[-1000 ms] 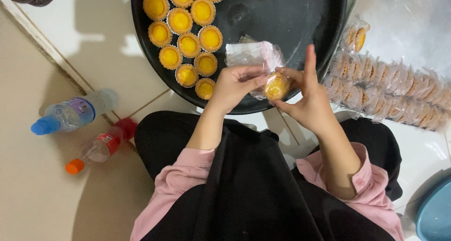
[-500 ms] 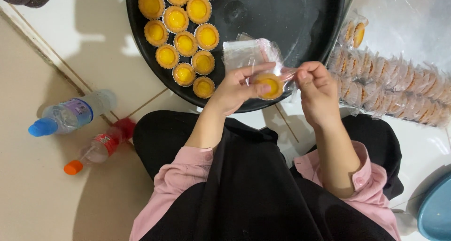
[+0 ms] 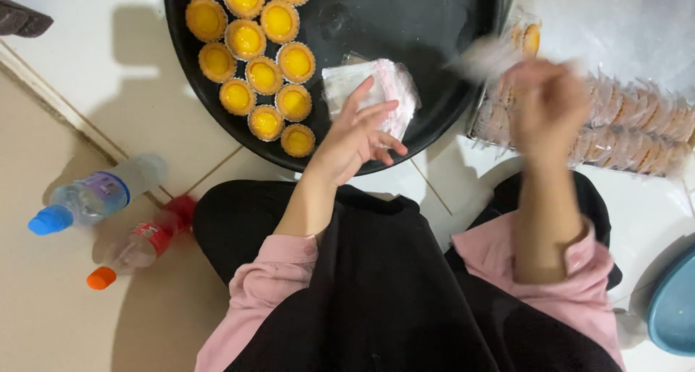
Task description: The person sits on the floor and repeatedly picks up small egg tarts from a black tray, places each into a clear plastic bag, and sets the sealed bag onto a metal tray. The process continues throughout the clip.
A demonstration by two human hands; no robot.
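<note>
My left hand (image 3: 358,136) hovers with fingers spread over a stack of clear plastic bags (image 3: 397,82) lying on a round black tray (image 3: 413,17). It holds nothing. Several yellow egg tarts (image 3: 264,75) in paper cups sit on the tray's left part. My right hand (image 3: 546,107) is blurred by motion at the tray's right rim, fingers closed on a bagged egg tart (image 3: 483,55), seen only as a pale smear. Just beyond it lie rows of bagged tarts (image 3: 637,126).
Two plastic bottles lie on the floor at the left, one with a blue cap (image 3: 94,198), one with an orange cap (image 3: 137,247). A blue basin (image 3: 677,307) shows at the lower right edge. My lap in black fabric fills the bottom.
Both hands were together slipping a tart into a bag. Now they have parted: the right hand swung right with the bagged tart, and the left hand let go and opened over the bag stack.
</note>
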